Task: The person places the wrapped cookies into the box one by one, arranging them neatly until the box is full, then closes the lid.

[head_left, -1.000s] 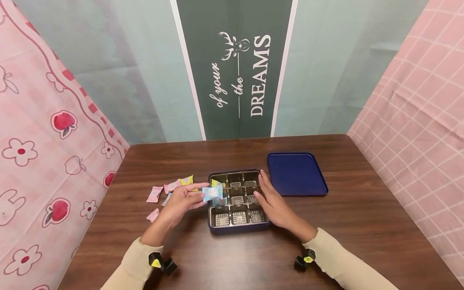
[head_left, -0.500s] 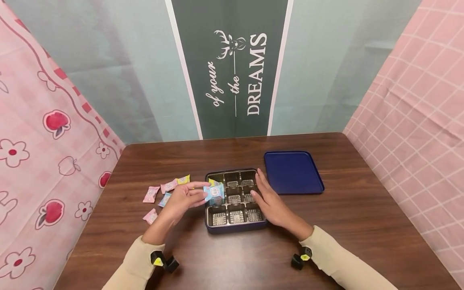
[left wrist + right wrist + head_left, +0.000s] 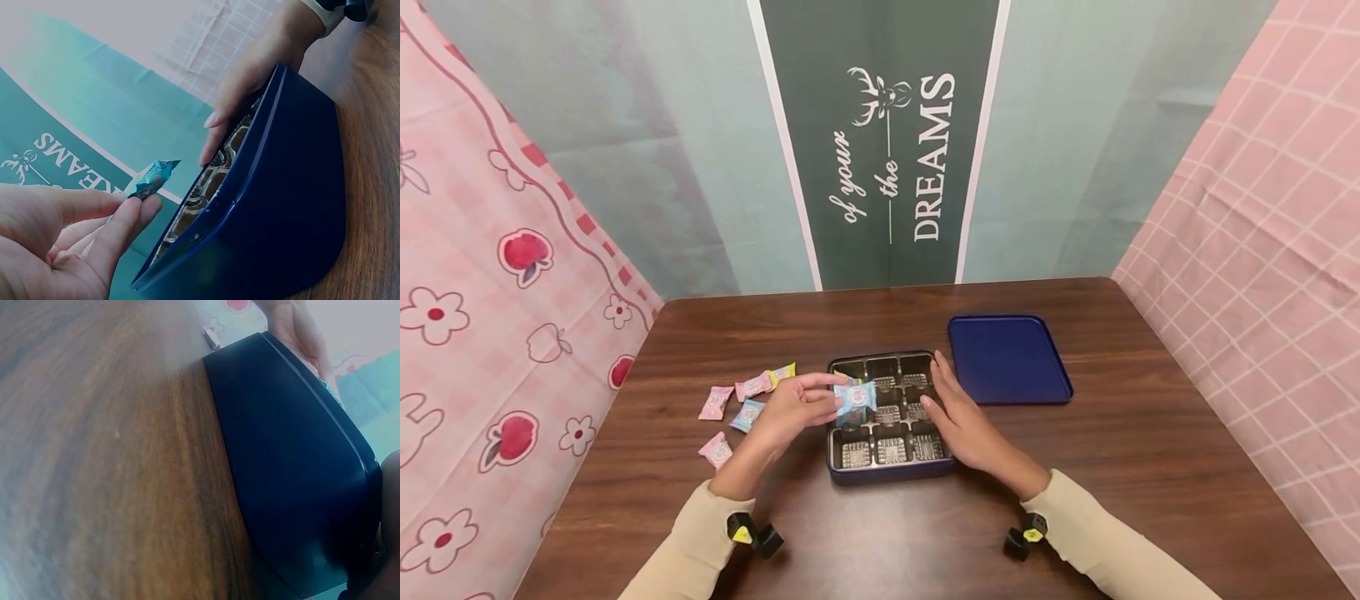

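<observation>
Blue packet (image 3: 855,398): raised over the left column of the box, level with its middle row; pillow-shaped, in a crinkled, glossy wrapper whose end looks serrated in the left wrist view.
Left hand (image 3: 793,412): narrow, thumb and fingertips pinching the blue packet by one end.
Pinch risk: with only an end gripped, the packet could twist or slip, and a fall might leave it lying across a divider of the box.
Right hand (image 3: 962,425): wide, fingers extended along the box's right rim, thumb apart from them.
Box (image 3: 891,475): navy, smooth-walled, round-cornered, on the wood-grained table (image 3: 880,542); a shiny, thin-looking insert (image 3: 892,451) divides it into nine compartments with ribbed floors.
Sliding risk: if the right hand lifted away, a knock from the left hand could probably shift the box.
Left column: a yellow packet (image 3: 846,377) and something blue below it, both partly hidden; crowding there could leave another packet perched high.
Loose packets: left of the box, three pink packets (image 3: 716,403), a second blue packet (image 3: 748,415) and another yellow packet (image 3: 783,372); the left forearm might brush the nearest pink one.
Lid (image 3: 1011,358): right of the box and farther back, flat, navy, with a raised lip.
</observation>
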Motion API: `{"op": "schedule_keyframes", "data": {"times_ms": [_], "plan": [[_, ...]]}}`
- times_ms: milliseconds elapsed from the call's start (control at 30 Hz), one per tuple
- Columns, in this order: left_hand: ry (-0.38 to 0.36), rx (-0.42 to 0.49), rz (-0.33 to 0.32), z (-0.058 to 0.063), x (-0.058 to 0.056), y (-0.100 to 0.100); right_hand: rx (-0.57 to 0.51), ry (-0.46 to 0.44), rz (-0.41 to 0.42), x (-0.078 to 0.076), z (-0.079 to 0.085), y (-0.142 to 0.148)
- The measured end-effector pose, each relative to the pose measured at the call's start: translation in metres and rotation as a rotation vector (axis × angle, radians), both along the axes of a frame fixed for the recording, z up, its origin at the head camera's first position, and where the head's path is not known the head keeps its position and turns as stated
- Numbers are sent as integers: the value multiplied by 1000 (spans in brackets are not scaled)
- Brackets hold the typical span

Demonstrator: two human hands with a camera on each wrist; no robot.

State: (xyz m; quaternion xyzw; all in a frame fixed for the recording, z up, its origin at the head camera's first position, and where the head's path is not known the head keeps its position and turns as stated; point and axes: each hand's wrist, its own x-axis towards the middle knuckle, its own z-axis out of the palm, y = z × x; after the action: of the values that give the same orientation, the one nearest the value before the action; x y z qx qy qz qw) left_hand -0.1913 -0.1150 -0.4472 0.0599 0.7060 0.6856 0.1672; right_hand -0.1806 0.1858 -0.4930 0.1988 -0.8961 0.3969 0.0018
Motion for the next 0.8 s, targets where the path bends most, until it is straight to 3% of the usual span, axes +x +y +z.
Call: {"op": "schedule_keyframes", "data": {"times_ms": [300, 500, 800], "plan": [[9, -33, -13, -3, -1, 6, 3, 10, 7, 0, 0, 0], [30, -16, -28, -3, -3, 13, 7, 5, 8, 1, 0, -1], [5, 7, -36, -3, -5, 22, 3, 17, 7, 1, 2, -1]]}}
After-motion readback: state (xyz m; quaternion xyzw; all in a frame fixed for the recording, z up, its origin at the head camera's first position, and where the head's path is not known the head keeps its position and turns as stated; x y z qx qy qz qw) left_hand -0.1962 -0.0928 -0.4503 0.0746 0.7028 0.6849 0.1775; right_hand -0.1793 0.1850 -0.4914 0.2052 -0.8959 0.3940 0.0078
